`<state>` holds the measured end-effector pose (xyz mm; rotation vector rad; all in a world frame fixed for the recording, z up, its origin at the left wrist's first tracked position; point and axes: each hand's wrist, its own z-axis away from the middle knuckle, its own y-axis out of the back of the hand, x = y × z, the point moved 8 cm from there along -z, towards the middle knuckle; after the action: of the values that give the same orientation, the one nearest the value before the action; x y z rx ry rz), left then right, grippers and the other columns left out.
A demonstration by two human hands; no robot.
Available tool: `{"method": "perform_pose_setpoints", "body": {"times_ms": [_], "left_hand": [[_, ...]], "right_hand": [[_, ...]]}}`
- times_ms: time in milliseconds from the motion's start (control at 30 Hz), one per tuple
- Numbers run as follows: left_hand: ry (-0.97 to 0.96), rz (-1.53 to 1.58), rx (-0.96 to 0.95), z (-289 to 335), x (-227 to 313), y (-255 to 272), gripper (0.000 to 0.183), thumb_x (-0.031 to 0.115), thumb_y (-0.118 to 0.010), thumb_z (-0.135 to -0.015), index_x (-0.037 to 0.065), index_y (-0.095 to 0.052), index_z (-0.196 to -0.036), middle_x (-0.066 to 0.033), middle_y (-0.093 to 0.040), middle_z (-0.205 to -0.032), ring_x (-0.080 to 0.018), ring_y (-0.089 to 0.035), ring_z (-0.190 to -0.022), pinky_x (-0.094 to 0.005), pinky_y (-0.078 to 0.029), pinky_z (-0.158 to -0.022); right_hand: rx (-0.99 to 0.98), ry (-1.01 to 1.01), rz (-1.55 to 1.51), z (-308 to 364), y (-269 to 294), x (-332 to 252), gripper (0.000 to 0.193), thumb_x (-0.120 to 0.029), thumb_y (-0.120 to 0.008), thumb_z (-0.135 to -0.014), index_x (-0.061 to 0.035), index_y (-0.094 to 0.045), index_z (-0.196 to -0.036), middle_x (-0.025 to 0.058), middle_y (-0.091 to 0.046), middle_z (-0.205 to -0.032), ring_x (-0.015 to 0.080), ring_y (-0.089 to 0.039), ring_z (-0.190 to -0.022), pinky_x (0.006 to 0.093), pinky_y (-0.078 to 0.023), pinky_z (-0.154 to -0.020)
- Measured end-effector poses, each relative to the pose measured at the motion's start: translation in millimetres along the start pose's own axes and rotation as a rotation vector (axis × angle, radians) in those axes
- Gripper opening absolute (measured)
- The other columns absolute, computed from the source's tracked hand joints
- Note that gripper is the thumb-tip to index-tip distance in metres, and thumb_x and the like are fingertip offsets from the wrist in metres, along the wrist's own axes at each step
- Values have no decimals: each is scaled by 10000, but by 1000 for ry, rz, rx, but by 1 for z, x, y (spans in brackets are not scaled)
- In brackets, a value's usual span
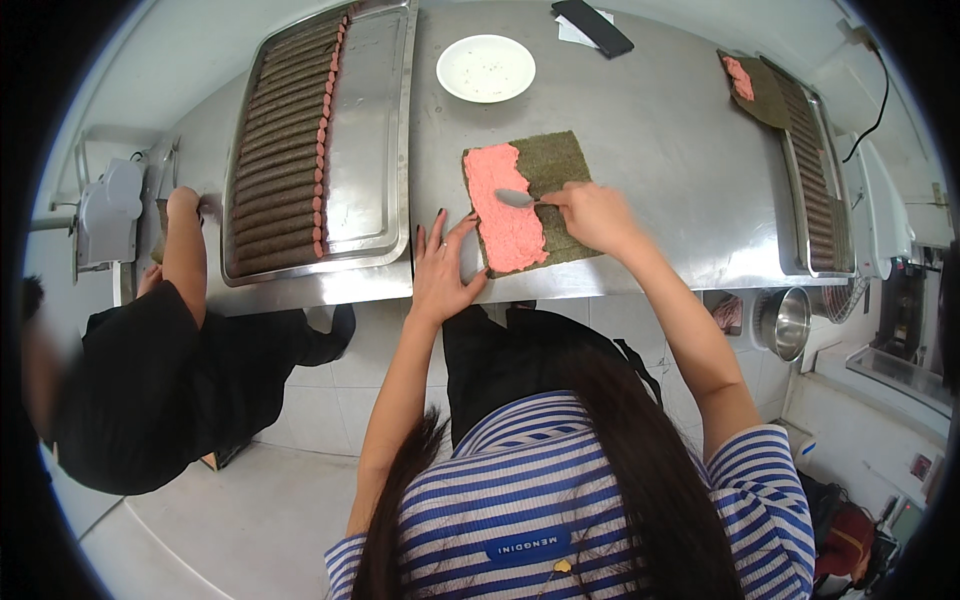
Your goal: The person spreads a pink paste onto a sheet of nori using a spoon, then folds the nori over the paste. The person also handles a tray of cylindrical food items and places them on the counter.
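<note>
Pink, rough-textured paste covers the left part of a dark green, roughly square seaweed sheet, which lies on the brushed stainless-steel worktop just ahead of the left hand and to the left of the right hand. The right hand is closed around the thin handle of a silver metal spoon, whose rounded end points left and rests on the paste near its right border. The left hand is spread out with nothing in its grasp, its fingertips at the sheet's left edge and its thumb near the lower left corner. Well beyond both hands sits a round white bowl; farther off, beyond the right hand, a black flat rectangular object lies partly over white paper. Left of the left hand, a shallow rectangular metal tray carries a long row of dark seaweed rolls with pink ends facing right. Well to the right of the right hand, a second metal tray holds more dark rolls, and another seaweed sheet bearing a pink strip overlaps its far end. Past the left-hand tray, a co-worker in black clothing stands at the worktop.
</note>
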<state>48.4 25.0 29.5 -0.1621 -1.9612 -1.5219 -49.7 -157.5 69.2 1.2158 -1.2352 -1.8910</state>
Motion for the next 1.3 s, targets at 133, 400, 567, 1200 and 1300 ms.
{"method": "perform_pose_setpoints", "body": {"times_ms": [133, 400, 567, 1200, 1300], "left_hand": [[15, -1, -6, 1, -2, 0, 773, 253, -716, -682, 112, -378, -1362, -37, -479, -1407, -357, -265, -1405, -579, -157, -1151], [13, -13, -11, 1, 0, 1, 771, 238, -715, -682, 116, -377, -1364, -36, -461, -1422, -352, -253, -1411, -579, -147, -1153], [2, -19, -19, 1, 0, 1, 764, 239, -711, -685, 116, -379, -1362, -33, -453, -1428, -348, -243, -1416, -579, -138, -1155], [-3, -9, -28, 1, 0, 0, 763, 239, -700, -672, 103, -381, -1352, -48, -449, -1432, -361, -245, -1412, -591, -129, -1151], [-10, -14, -19, 1, 1, 1, 748, 236, -697, -672, 97, -394, -1342, -52, -454, -1429, -359, -254, -1408, -589, -132, -1150]], "right_hand": [[0, 3, 30, 33, -13, -22, 375, -45, -532, -766, -159, -710, -1076, 127, -658, -881, 345, -659, -777, 469, -519, -675], [14, 2, -135, 79, -15, -29, 343, -49, -519, -832, -148, -686, -1114, 89, -619, -848, 329, -637, -744, 455, -513, -649], [85, -112, -67, 94, -35, -32, 319, -51, -535, -834, -109, -674, -1115, 93, -617, -882, 332, -636, -752, 455, -516, -641], [76, 59, 80, 87, -10, -46, 358, -23, -575, -736, -89, -692, -1068, 80, -598, -836, 275, -638, -718, 403, -521, -613], [113, 151, 157, 86, -16, -50, 357, -27, -581, -707, -80, -691, -1042, 74, -590, -821, 257, -641, -710, 394, -520, -596]]}}
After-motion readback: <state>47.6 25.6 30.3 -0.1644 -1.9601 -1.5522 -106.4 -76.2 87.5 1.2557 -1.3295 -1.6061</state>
